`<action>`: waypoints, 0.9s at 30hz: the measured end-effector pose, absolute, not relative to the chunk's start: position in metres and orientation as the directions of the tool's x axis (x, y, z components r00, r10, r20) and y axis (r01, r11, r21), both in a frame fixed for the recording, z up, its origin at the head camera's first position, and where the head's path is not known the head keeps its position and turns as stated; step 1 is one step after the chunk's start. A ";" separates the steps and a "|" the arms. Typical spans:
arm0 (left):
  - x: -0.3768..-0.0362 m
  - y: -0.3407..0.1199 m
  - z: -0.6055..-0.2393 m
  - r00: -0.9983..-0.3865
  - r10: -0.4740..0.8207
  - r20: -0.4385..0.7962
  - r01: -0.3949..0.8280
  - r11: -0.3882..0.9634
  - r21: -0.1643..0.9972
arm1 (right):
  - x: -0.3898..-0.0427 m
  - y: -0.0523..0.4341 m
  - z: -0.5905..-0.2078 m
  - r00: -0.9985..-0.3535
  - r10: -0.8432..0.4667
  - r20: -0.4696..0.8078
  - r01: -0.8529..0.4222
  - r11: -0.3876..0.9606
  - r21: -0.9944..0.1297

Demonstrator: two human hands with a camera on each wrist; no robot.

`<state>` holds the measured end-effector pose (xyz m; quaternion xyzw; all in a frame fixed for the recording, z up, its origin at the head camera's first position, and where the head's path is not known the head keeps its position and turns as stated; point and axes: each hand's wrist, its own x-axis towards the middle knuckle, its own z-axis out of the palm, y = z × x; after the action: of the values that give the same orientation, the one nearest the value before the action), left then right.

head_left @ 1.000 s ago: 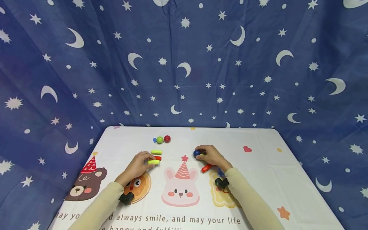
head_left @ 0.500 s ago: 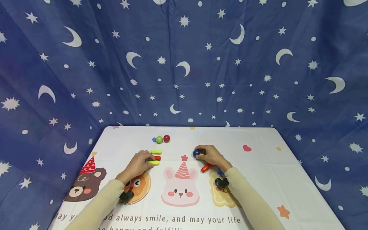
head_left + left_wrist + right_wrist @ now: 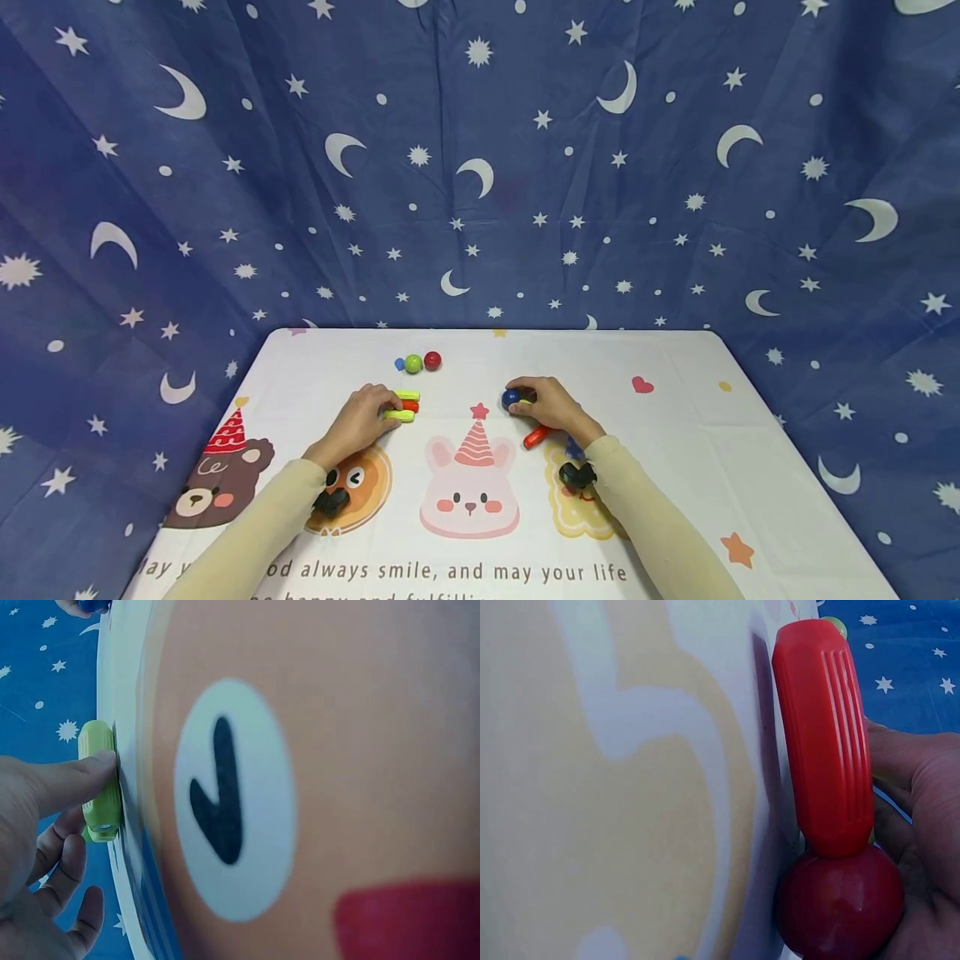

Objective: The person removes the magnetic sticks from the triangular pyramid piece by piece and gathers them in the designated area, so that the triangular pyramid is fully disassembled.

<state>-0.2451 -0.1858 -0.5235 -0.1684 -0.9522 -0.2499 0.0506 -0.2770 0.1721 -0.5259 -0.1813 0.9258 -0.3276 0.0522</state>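
In the head view my left hand (image 3: 363,425) reaches over a small row of short plastic rods: a near yellow-green rod (image 3: 400,416), a red rod (image 3: 410,407) and a far yellow-green rod (image 3: 407,395). They lie close side by side. The left wrist view has my thumb on the near yellow-green rod (image 3: 98,780), index finger behind. My right hand (image 3: 551,406) pinches a dark blue ball (image 3: 511,398) with a yellow rod (image 3: 527,402) against it, partly covered by fingers. Below this hand lies another red rod (image 3: 536,437); the right wrist view shows a dark red ball (image 3: 840,904) at its end.
A green ball (image 3: 413,363), a red ball (image 3: 432,361) and a small blue shape (image 3: 400,364) sit at the back left. A white printed cloth (image 3: 675,467) covers the table. Behind hangs a blue curtain (image 3: 517,267) with stars and moons.
The near yellow-green rod and the red rod beside it have shifted backward, closing the gaps in the row. My left hand moved slightly back with them. My right hand stays nearly still.
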 end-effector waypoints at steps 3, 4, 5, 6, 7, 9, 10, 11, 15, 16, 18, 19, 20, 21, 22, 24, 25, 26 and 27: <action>-0.246 -0.186 -0.523 -0.940 0.292 0.178 0.342 0.819 0.461 | -0.277 0.172 -0.526 -0.928 -0.373 0.022 -0.303 0.717 -0.628; -0.247 -0.186 -0.522 -0.939 0.293 0.180 0.344 0.819 0.460 | -0.276 0.172 -0.526 -0.928 -0.373 0.022 -0.303 0.717 -0.628; -0.247 -0.186 -0.522 -0.938 0.294 0.184 0.347 0.818 0.460 | -0.277 0.172 -0.526 -0.928 -0.372 0.021 -0.302 0.718 -0.628; -0.247 -0.187 -0.521 -0.937 0.294 0.188 0.349 0.816 0.460 | -0.277 0.172 -0.526 -0.928 -0.371 0.020 -0.301 0.718 -0.628; -0.247 -0.187 -0.521 -0.936 0.295 0.194 0.352 0.814 0.462 | -0.277 0.172 -0.526 -0.929 -0.370 0.019 -0.299 0.719 -0.627; -0.247 -0.186 -0.520 -0.934 0.295 0.202 0.356 0.810 0.466 | -0.277 0.172 -0.526 -0.930 -0.367 0.018 -0.296 0.720 -0.628; -0.246 -0.185 -0.519 -0.934 0.292 0.205 0.356 0.809 0.468 | -0.277 0.172 -0.526 -0.930 -0.366 0.016 -0.295 0.721 -0.627; -0.246 -0.185 -0.519 -0.932 0.296 0.210 0.362 0.806 0.468 | -0.277 0.173 -0.526 -0.930 -0.366 0.016 -0.294 0.721 -0.628; -0.243 -0.179 -0.515 -0.923 0.317 0.217 0.384 0.785 0.485 | -0.277 0.173 -0.527 -0.930 -0.367 0.021 -0.300 0.724 -0.622; -0.242 -0.177 -0.514 -0.919 0.327 0.219 0.394 0.775 0.494 | -0.277 0.174 -0.527 -0.930 -0.366 0.023 -0.301 0.725 -0.619; -0.239 -0.171 -0.511 -0.911 0.348 0.220 0.412 0.758 0.505 | -0.277 0.174 -0.528 -0.930 -0.367 0.034 -0.310 0.728 -0.612; -0.238 -0.168 -0.509 -0.907 0.358 0.221 0.420 0.751 0.510 | -0.277 0.174 -0.527 -0.929 -0.369 0.042 -0.316 0.727 -0.609; -0.236 -0.165 -0.507 -0.903 0.367 0.224 0.429 0.740 0.518 | -0.277 0.174 -0.527 -0.928 -0.370 0.048 -0.322 0.728 -0.605; -0.235 -0.162 -0.506 -0.899 0.375 0.229 0.438 0.735 0.517 | -0.277 0.174 -0.527 -0.927 -0.372 0.052 -0.326 0.729 -0.601; -0.234 -0.159 -0.504 -0.894 0.383 0.231 0.446 0.727 0.522 | -0.277 0.174 -0.527 -0.926 -0.373 0.056 -0.330 0.731 -0.597; -0.232 -0.153 -0.502 -0.885 0.399 0.240 0.464 0.712 0.527 | -0.276 0.174 -0.526 -0.926 -0.373 0.053 -0.329 0.734 -0.594; -0.231 -0.150 -0.501 -0.880 0.407 0.243 0.472 0.703 0.532 | -0.276 0.174 -0.526 -0.928 -0.371 0.046 -0.323 0.736 -0.595; -0.231 -0.148 -0.501 -0.875 0.415 0.248 0.481 0.694 0.536 | -0.275 0.174 -0.526 -0.930 -0.366 0.037 -0.314 0.738 -0.597; -0.231 -0.145 -0.501 -0.871 0.422 0.250 0.487 0.687 0.539 | -0.275 0.174 -0.525 -0.933 -0.359 0.029 -0.303 0.739 -0.602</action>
<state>-0.2309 -0.1453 -0.5006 -0.2479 -0.9168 -0.3085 0.0531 -0.2745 0.1737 -0.5255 -0.1775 0.9313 -0.3150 0.0447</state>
